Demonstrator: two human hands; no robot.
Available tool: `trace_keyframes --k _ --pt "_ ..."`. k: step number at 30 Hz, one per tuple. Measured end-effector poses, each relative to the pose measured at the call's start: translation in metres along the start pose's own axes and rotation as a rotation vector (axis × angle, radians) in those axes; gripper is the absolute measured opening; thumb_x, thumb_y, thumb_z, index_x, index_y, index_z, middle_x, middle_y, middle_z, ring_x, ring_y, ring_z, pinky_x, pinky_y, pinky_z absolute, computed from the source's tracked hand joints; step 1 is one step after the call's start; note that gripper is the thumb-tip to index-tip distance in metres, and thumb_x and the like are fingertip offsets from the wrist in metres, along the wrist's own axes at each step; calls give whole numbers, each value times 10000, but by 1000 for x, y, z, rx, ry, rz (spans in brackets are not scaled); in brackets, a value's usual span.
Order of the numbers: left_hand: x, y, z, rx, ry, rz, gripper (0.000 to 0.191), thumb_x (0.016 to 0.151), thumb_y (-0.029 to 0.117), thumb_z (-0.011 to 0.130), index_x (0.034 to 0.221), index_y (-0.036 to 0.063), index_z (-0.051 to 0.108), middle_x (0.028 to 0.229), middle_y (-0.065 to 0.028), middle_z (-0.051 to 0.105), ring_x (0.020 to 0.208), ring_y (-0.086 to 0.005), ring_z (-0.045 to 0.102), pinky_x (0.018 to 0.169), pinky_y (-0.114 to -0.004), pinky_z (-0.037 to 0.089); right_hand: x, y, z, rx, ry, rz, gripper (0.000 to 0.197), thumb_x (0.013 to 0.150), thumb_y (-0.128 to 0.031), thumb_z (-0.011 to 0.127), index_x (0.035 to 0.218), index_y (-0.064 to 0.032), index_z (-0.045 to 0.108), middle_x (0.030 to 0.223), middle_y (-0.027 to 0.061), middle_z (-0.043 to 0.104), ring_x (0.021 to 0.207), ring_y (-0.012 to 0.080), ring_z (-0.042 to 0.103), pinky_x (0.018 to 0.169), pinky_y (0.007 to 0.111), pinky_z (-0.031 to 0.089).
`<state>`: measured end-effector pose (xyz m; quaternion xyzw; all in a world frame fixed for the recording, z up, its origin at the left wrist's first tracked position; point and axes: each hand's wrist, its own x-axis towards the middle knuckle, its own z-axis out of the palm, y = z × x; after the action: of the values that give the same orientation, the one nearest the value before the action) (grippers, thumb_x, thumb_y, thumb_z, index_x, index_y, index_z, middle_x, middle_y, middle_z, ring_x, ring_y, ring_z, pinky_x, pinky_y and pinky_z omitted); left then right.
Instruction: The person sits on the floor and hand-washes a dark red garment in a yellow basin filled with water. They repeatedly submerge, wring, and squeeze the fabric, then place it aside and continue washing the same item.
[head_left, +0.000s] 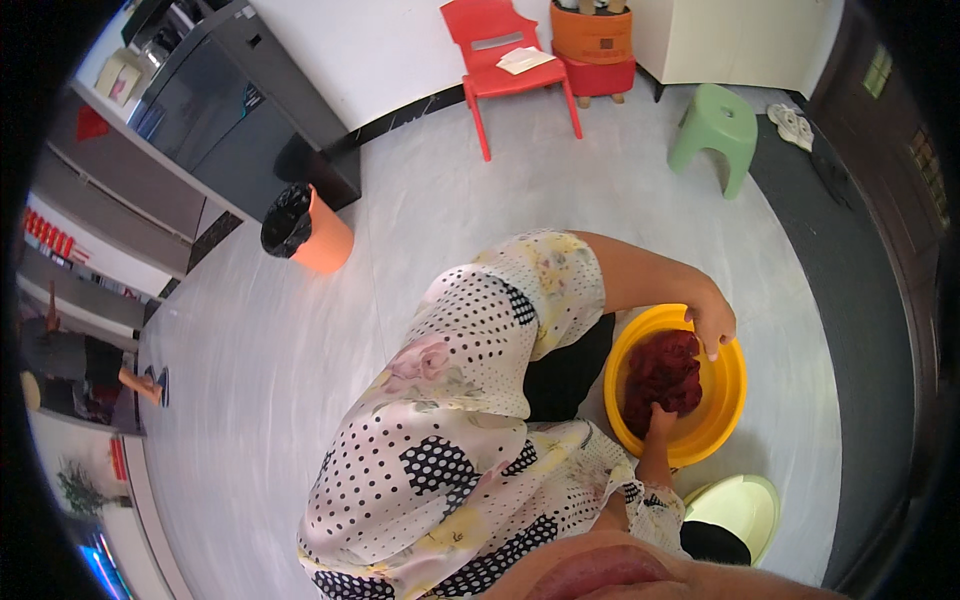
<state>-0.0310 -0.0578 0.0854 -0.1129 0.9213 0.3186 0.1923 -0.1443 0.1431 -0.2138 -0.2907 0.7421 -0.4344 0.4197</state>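
A yellow plastic basin (616, 375) stands on the floor in front of me, with a wet-looking, dark red cloth (664, 371) bunched inside it. My right hand (662, 416) reaches in over the near rim and grips the cloth, its fingertips buried in the folds. Over the far side of the basin is my left hand (711, 319), fingers apart and pointing downward beside the cloth; nothing shows in its grasp. Close to my right forearm sits a pale green basin (765, 510) with a black item (716, 541), probably fabric, in or before it.
A green plastic stool (716, 127) and a red chair (510, 79) with papers (525, 60) stand beyond. An orange bin (326, 236) with a black liner is by a dark refrigerator (225, 112). A dark mat (832, 225) runs along the door. Another person (67, 349) is far left.
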Motion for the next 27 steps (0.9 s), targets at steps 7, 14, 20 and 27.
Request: trace_keyframes --k 7,14,20,27 --pt "-17 15 -9 -15 -91 -47 576 762 374 552 1184 5 423 1128 -222 473 1026 -326 475 826 -398 410 -14 -23 2 162 -71 2 641 655 -40 634 1227 29 353 1237 124 414 1105 256 415 936 312 315" --pt "-21 20 -13 -41 -73 -81 450 770 376 550 1056 35 494 930 -125 546 836 -221 528 648 -352 454 -1 -10 -2 197 -147 -63 664 680 -96 655 1247 14 327 1239 131 395 1097 271 408 937 325 308" --pt "-28 22 -12 -61 -56 -95 450 775 372 550 1076 42 487 956 -118 543 867 -211 524 664 -353 448 -18 -34 0 214 -107 17 642 705 -139 656 1243 17 342 1237 128 401 1091 266 414 930 327 320" --pt "-29 24 -18 -73 -114 -85 540 760 341 564 1167 7 443 1069 -196 503 936 -303 509 708 -391 455 -1 -12 3 202 -90 34 565 750 -195 618 1214 29 386 1213 140 429 1070 273 435 912 333 336"
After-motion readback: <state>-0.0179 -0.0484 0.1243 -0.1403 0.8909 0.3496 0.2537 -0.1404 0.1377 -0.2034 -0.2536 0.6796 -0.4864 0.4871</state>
